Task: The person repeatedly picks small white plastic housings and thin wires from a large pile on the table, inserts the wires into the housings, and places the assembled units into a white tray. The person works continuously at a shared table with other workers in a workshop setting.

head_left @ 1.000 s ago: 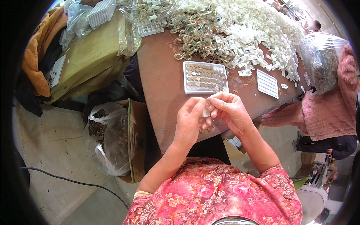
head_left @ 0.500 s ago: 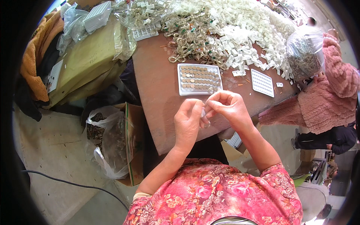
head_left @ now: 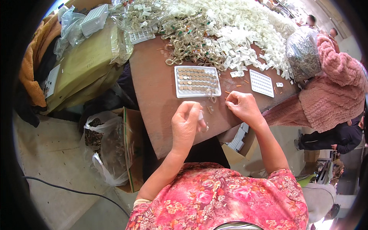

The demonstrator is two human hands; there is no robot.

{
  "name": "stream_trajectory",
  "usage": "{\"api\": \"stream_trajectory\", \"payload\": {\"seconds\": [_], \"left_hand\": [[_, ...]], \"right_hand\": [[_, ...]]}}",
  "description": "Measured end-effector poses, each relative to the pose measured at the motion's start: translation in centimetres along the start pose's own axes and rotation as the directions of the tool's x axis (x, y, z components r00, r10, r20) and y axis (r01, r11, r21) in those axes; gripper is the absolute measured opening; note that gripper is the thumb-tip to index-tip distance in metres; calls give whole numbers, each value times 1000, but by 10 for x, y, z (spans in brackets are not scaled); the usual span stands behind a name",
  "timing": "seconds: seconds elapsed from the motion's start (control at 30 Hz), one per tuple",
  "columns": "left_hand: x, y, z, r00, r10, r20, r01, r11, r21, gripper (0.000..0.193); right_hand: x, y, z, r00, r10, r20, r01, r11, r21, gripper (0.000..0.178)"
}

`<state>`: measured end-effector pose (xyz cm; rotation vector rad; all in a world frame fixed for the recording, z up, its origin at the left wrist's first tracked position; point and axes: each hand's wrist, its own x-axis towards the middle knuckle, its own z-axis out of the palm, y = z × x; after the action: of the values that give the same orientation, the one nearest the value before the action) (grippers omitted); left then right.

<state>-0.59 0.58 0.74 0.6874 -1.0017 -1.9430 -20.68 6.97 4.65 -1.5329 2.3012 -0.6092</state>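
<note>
We see the left hand (head_left: 185, 122) above the bench (head_left: 151, 107) near its front left corner, thumb and fingers closed on a small white piece (head_left: 200, 115). The right hand (head_left: 244, 108) is well apart from it, above the front edge farther right; its fingertips are drawn narrow, and we cannot tell whether they hold anything. Between the hands and a little beyond them, a clear looped piece (head_left: 213, 99) lies at the front right corner of a white tray (head_left: 189, 94) with tan discs (head_left: 196, 76) in rows. A second white tray (head_left: 262, 83) sits toward the bench's right edge. Clear plastic pieces (head_left: 249, 42) are heaped toward the far edge. Beyond the left edge, a yellow package (head_left: 86, 67) bears dark marks too small for us to read.
</note>
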Motion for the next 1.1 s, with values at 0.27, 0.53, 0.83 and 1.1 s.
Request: {"api": "stream_trajectory", "payload": {"seconds": [0.27,0.53,0.83,1.1], "left_hand": [[-1,4,1,999,-51,13,51,998,-44,16],[-3,7,-2,997,-62,50,63,998,-12,16],[3,4,-7,954,-218,208,290,854,-433,30],[4,-1,-13,946,-212,247,308,828,-469,31]], "right_hand": [[-9,-39,-9,991,-116,-61,130,932,338,14],[0,-70,6,961,-114,253,-105,696,711,8],[0,-66,4,884,-445,-142,466,862,201,8],[-1,-66,3,834,-532,-145,547,831,104,8]]}}
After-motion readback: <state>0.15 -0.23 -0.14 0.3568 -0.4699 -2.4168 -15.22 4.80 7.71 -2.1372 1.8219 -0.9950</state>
